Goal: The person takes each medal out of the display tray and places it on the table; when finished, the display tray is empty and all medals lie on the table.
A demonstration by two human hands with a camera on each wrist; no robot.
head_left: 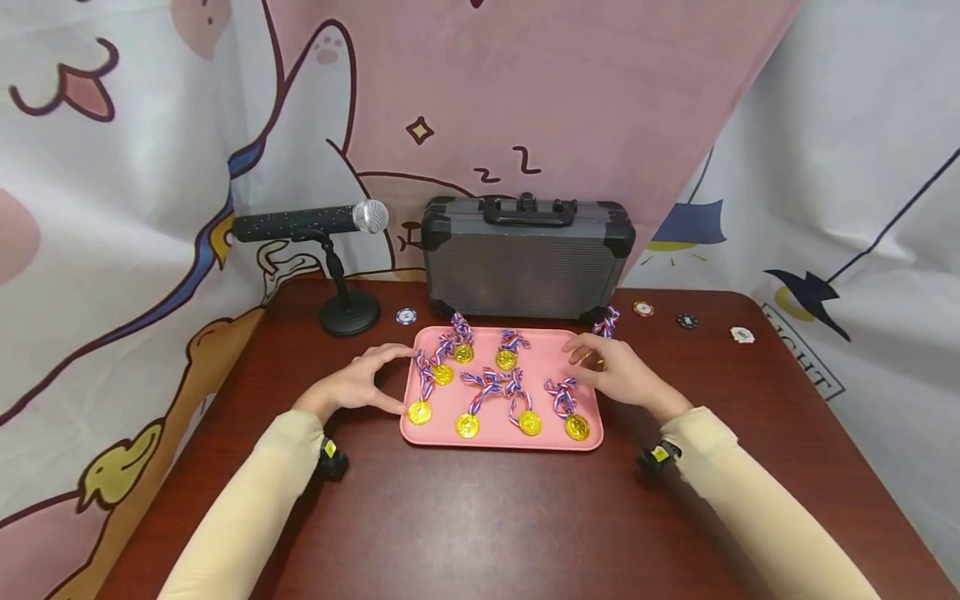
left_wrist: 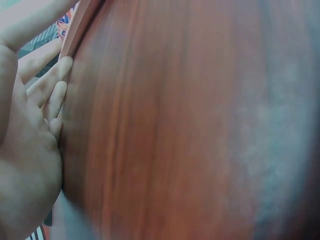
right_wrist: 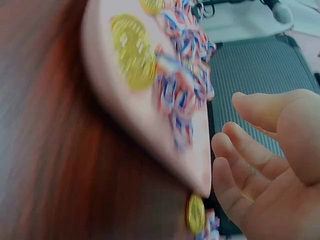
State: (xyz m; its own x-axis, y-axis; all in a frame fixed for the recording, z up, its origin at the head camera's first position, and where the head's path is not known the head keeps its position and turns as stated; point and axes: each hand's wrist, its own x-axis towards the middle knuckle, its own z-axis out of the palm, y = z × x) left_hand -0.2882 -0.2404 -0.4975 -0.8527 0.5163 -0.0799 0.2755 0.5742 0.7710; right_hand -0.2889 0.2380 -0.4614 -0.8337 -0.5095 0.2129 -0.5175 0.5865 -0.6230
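Between left hand [head_left: 360, 385] and right hand [head_left: 617, 371], pink tray [head_left: 502, 437], edges touched.

1. Desk [head_left: 480, 517]: dark red wood grain, smooth, faint sheen.
2. Tray [head_left: 501, 439]: matt pink plastic.
3. Medals [head_left: 467, 426] on the tray: shiny gold, woven cloth ribbons.
4. Case [head_left: 525, 267] behind the tray: ribbed grey metal-look shell.

Bright, even light; both wrist views blurred, head view sharp.
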